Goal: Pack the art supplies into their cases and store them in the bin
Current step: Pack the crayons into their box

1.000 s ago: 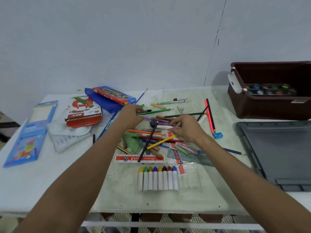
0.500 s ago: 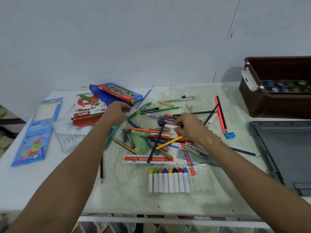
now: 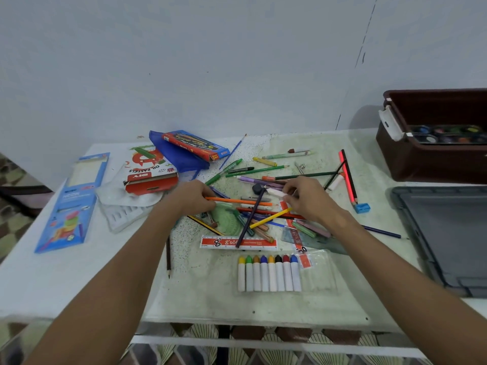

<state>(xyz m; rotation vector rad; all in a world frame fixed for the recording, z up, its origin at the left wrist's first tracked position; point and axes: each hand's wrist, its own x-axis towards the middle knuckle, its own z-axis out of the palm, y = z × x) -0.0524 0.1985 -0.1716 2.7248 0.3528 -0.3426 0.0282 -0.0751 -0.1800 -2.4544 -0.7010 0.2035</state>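
A loose pile of coloured pencils, pens and pastel sticks lies mid-table. My left hand (image 3: 189,198) pinches the left end of an orange pencil (image 3: 237,201) that lies across the pile. My right hand (image 3: 308,198) pinches a short white stick (image 3: 274,192) at the pile's far side. A clear case of several markers (image 3: 268,275) sits in front of a red ruler (image 3: 237,242). The brown bin (image 3: 432,164) stands at the far right with a watercolour palette (image 3: 448,134) inside.
An oil pastels box (image 3: 150,172), a blue pouch (image 3: 181,160) and a red pencil box (image 3: 195,144) lie at the back left. A blue carton (image 3: 71,201) and a white tray (image 3: 123,216) are further left. The grey lid (image 3: 448,238) lies right, by a blue sharpener (image 3: 361,207).
My left hand went left toward the oil pastels box, then came back to the pile and took the orange pencil's end. My right hand stayed by the white stick.
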